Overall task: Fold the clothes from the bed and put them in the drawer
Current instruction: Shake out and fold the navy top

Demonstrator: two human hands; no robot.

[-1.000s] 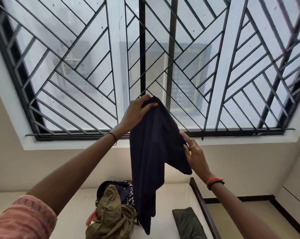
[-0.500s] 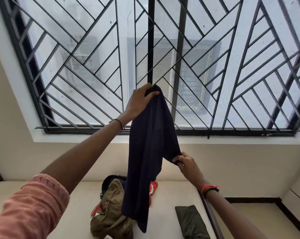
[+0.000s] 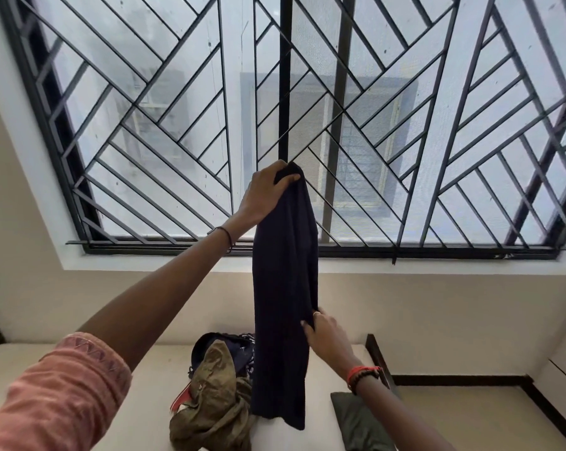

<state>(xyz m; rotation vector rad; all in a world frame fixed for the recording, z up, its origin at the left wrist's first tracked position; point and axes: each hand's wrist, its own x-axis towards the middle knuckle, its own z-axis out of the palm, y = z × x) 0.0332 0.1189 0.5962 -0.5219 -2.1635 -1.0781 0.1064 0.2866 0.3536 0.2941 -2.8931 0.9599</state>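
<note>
Slides down the right edge of the dark garment (image 3: 285,288) with the right hand (image 3: 327,330), now gripping low on the cloth where a moment ago held higher. Draws in the flap that stuck out to the right, so that all hangs as one long narrow strip. Still pinches the bunched top in the left hand (image 3: 268,193), raised before the window grille (image 3: 405,125). Both hands clamped on the cloth, well apart, one above the other. Reads as a lengthwise fold being lined up in the air above the bed (image 3: 158,369), not yet laid flat, no drawer in view. Soft, limp, matt navy fabric with long creases. Below, a crumpled, coarser olive garment (image 3: 216,402). Near it, a flat dark green folded piece (image 3: 356,421).
</note>
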